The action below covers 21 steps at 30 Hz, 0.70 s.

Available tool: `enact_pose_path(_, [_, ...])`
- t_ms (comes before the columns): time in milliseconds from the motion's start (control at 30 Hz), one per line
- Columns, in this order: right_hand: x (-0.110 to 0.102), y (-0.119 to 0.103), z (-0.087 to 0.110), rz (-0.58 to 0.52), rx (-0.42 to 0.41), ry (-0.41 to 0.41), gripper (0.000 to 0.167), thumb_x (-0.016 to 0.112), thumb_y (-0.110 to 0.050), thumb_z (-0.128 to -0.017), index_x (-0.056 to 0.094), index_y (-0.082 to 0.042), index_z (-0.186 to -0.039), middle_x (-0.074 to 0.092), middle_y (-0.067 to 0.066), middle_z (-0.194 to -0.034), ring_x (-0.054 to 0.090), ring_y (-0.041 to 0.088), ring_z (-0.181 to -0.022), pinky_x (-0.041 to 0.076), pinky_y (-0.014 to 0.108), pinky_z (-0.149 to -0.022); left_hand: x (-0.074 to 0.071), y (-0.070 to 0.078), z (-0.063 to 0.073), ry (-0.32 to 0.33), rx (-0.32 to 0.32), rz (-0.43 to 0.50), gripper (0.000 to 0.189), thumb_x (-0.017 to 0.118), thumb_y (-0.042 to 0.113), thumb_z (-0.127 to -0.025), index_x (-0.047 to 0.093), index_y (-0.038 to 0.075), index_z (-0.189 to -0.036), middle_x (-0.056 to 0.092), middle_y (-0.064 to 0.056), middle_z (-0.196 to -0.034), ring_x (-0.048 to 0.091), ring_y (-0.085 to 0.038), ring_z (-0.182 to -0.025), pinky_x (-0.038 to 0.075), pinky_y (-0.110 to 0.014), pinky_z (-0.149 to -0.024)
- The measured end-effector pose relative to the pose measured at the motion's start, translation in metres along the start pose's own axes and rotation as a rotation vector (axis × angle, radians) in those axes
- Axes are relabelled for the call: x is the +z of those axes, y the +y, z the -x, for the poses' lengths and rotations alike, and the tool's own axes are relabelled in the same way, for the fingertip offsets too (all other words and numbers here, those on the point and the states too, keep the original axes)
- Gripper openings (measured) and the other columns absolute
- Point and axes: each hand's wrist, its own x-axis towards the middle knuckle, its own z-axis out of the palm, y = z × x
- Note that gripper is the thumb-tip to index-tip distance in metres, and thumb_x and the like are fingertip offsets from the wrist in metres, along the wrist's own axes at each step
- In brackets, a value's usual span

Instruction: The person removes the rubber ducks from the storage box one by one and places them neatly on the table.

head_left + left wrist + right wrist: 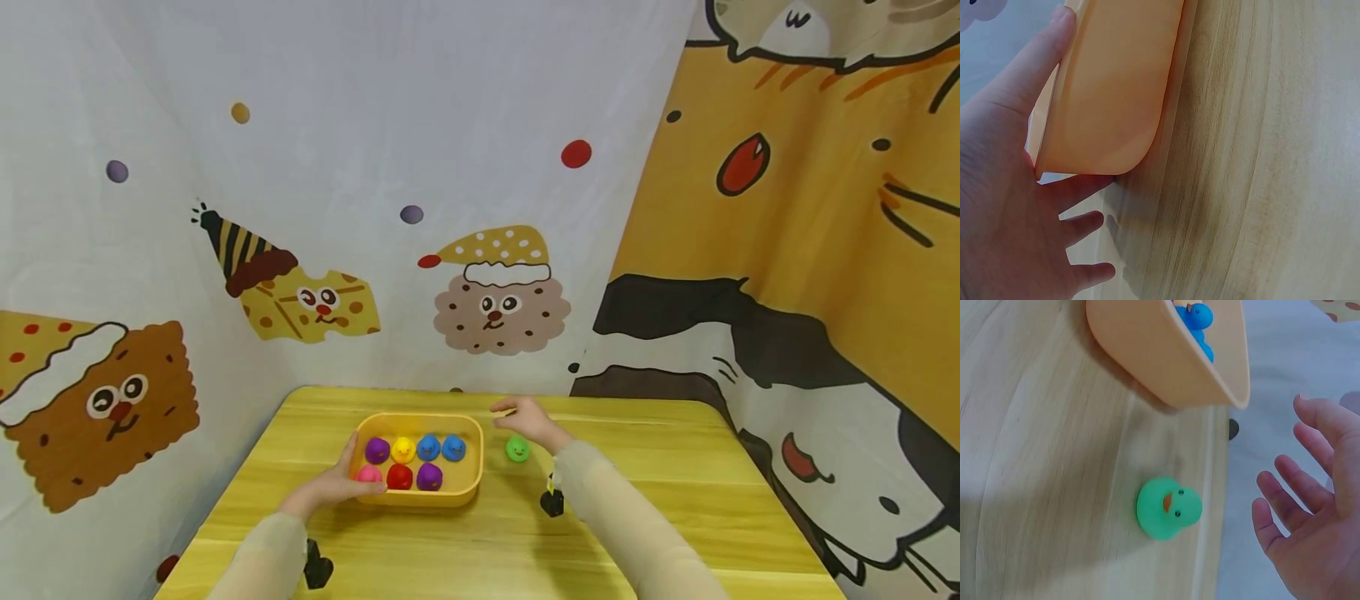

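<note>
A yellow-orange plastic bin (pixel 450 500) stands on the table with several small rubber ducks inside: purple (pixel 377 451), yellow, blue (pixel 453 448), pink and red (pixel 399 477). My left hand (pixel 330 485) holds the bin's left end, thumb along the front rim and fingers at the end wall; in the left wrist view its other fingers spread past the bin's corner. To the right of the bin sits a green rubber duck (pixel 517 448), upright on the bare wood. Just above and behind it hovers my right hand (pixel 528 419), fingers loosely bent and holding nothing.
The wooden table (pixel 637 467) reaches back to a cloth backdrop (pixel 337 167) printed with cartoon figures. Another patterned cloth hangs along the right side. Each wrist carries a small black device (pixel 552 502).
</note>
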Motion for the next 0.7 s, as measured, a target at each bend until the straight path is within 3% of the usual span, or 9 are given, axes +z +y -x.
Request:
enact_pose_path(233, [0.009,-0.010,-0.004,-0.022,-0.016,-0.092,0.037,0.073,-0.019,-0.086,0.068,-0.006,-0.120,0.061,0.012,-0.126,0.064,0.025,-0.099,0.053,0.040,-0.085,-0.001,0.001,0.000,0.001,-0.001,0.008,0.124,0.076,0.041,-0.082,-0.020,0.002,-0.150,-0.006,-0.036,-0.153,0.010,-0.059,-0.136,0.011,-0.069,-0.107])
enact_pose_path(500, [0.012,-0.023,-0.007,-0.020,-0.016,-0.165,0.045,0.075,-0.024,-0.084,0.066,-0.009,-0.125,0.056,0.011,-0.135,0.047,0.037,-0.126,0.037,0.055,-0.104,-0.003,-0.001,-0.002,0.023,0.001,0.008,0.124,0.078,0.037,-0.081,-0.018,0.003,-0.151,-0.004,-0.036,-0.153,0.012,-0.058,-0.136,0.013,-0.068,-0.107])
enact_pose_path(700, [0.021,-0.027,-0.010,-0.036,-0.025,-0.198,0.047,0.076,-0.023,-0.084,0.064,-0.005,-0.126,0.058,0.011,-0.133,0.045,0.037,-0.129,0.038,0.051,-0.104,-0.001,-0.003,-0.001,0.006,0.015,0.011,0.124,0.077,0.039,-0.081,-0.020,0.003,-0.150,-0.002,-0.039,-0.152,0.013,-0.060,-0.134,0.015,-0.069,-0.106])
